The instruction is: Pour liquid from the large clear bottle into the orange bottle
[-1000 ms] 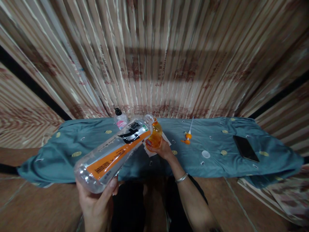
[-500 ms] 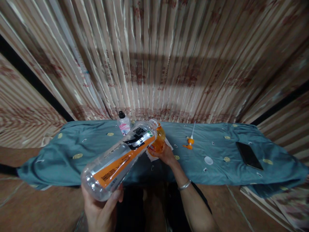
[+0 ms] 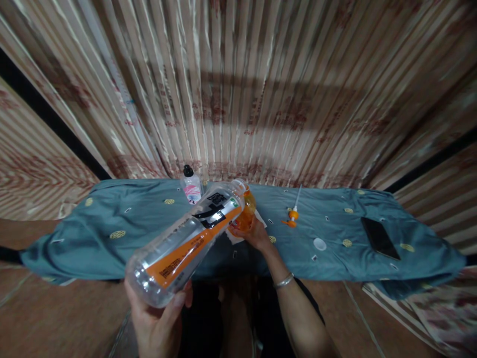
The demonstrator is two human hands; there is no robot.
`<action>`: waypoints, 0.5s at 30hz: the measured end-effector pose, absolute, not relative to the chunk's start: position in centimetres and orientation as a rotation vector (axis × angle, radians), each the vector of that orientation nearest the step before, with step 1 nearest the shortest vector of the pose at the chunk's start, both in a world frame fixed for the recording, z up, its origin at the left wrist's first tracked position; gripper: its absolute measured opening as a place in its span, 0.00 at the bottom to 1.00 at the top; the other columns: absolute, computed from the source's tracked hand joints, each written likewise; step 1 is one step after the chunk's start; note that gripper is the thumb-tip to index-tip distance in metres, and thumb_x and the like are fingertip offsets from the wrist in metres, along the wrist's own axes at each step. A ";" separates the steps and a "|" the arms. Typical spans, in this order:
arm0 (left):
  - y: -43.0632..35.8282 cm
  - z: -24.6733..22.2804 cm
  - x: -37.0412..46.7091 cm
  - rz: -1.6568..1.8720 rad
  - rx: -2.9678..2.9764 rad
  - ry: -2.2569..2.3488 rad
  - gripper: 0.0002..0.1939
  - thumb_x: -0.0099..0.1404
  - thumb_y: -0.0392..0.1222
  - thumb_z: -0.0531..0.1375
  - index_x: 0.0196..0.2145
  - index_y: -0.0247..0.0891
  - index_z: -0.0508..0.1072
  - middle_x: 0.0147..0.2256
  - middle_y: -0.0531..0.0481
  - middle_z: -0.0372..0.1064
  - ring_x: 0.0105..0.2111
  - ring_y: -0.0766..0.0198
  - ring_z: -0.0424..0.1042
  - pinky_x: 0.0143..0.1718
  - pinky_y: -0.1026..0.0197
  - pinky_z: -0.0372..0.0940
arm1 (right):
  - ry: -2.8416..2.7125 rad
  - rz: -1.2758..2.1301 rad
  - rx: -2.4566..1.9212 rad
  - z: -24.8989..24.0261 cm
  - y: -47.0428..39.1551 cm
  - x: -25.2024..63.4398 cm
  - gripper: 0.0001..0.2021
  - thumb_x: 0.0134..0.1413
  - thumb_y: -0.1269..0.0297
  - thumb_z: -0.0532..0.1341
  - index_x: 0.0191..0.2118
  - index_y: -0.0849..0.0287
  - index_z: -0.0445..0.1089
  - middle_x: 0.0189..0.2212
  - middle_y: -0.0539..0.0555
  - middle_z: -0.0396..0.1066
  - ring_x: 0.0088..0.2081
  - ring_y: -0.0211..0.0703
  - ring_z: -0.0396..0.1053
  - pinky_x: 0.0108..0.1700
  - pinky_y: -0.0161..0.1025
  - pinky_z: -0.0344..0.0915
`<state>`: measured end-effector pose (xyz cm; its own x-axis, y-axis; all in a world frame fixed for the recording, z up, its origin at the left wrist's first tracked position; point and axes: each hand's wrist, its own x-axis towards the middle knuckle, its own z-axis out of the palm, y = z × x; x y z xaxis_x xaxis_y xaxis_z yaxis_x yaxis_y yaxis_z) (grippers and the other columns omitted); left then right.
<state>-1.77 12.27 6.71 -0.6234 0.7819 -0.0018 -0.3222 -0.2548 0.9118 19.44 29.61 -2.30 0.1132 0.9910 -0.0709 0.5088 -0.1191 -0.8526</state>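
My left hand (image 3: 160, 313) is closed around the base of a large clear plastic bottle (image 3: 186, 238) with an orange and black label. The bottle is tilted, its neck down toward the mouth of an orange bottle (image 3: 246, 211). Around that orange bottle my right hand (image 3: 257, 232) is closed, holding it upright on a white paper (image 3: 235, 239). Whether liquid is flowing between the two mouths I cannot tell. To the right lies an orange pump top (image 3: 293, 215) with its thin tube pointing away from me.
A small clear bottle with a black cap (image 3: 191, 186) stands at the back left. A white round disc (image 3: 319, 244) and a black phone (image 3: 380, 237) lie to the right on the teal cloth (image 3: 145, 238). A striped curtain (image 3: 238, 99) hangs behind.
The view has shifted slightly. Both hands keep their hold, and the clear bottle stays tilted against the orange bottle's mouth.
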 end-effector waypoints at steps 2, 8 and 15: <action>12.3 6.7 -1.7 1.937 0.600 1.280 0.60 0.45 0.57 0.91 0.70 0.43 0.73 0.40 0.52 0.81 0.28 0.62 0.76 0.25 0.63 0.71 | -1.470 0.905 -1.704 -2.4 29.6 19.5 0.39 0.48 0.60 0.85 0.67 0.53 0.79 0.57 0.61 0.90 0.63 0.70 0.87 0.68 0.66 0.83; 12.4 6.6 -1.7 1.951 0.588 1.277 0.60 0.48 0.53 0.90 0.73 0.44 0.73 0.45 0.50 0.81 0.28 0.64 0.75 0.26 0.63 0.71 | -1.456 0.945 -1.628 -2.8 29.7 19.8 0.38 0.48 0.54 0.86 0.65 0.52 0.79 0.57 0.63 0.90 0.62 0.72 0.87 0.68 0.68 0.83; 12.6 7.2 -1.5 1.972 0.569 1.243 0.57 0.43 0.58 0.92 0.66 0.43 0.77 0.42 0.50 0.81 0.26 0.64 0.75 0.24 0.64 0.69 | -1.470 0.925 -1.664 -3.1 29.7 20.0 0.39 0.48 0.55 0.86 0.65 0.51 0.78 0.57 0.62 0.90 0.62 0.72 0.87 0.66 0.69 0.83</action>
